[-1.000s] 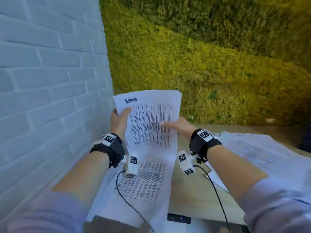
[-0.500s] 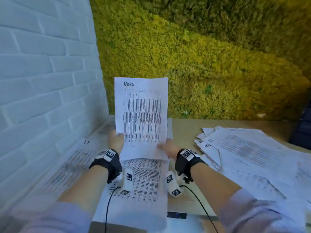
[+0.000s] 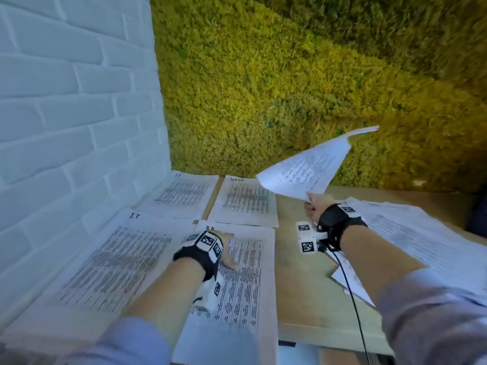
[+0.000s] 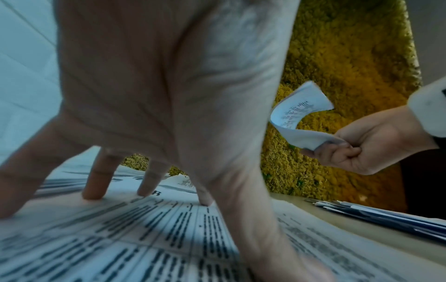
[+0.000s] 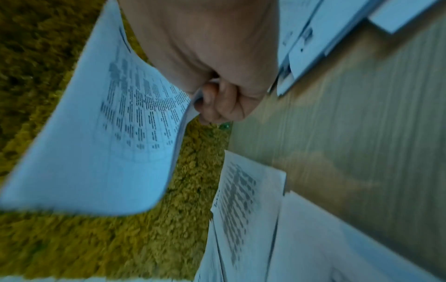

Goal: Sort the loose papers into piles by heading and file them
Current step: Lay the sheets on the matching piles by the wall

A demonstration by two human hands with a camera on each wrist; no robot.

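Note:
My right hand (image 3: 315, 205) pinches the corner of a printed sheet (image 3: 305, 167) and holds it in the air above the wooden desk (image 3: 303, 293); the sheet (image 5: 108, 122) curls away from the hand (image 5: 217, 99). My left hand (image 3: 224, 248) lies flat with spread fingers (image 4: 94, 183) on a printed page headed with an "R" (image 3: 245, 280). To its left lies a page headed "IT" (image 3: 116, 259). Two more pages, one (image 3: 184, 193) by the wall and one (image 3: 246, 200) beside it, lie further back.
A loose heap of unsorted papers (image 3: 411, 238) covers the right side of the desk. A white brick wall (image 3: 66, 127) stands on the left, a green moss wall (image 3: 290, 88) behind. A cable (image 3: 350, 291) runs from my right wrist.
The sheet headed "Admin", held upright by both hands, is now in the right hand alone and has swung to the right. The left hand has let go and come down flat on the near page.

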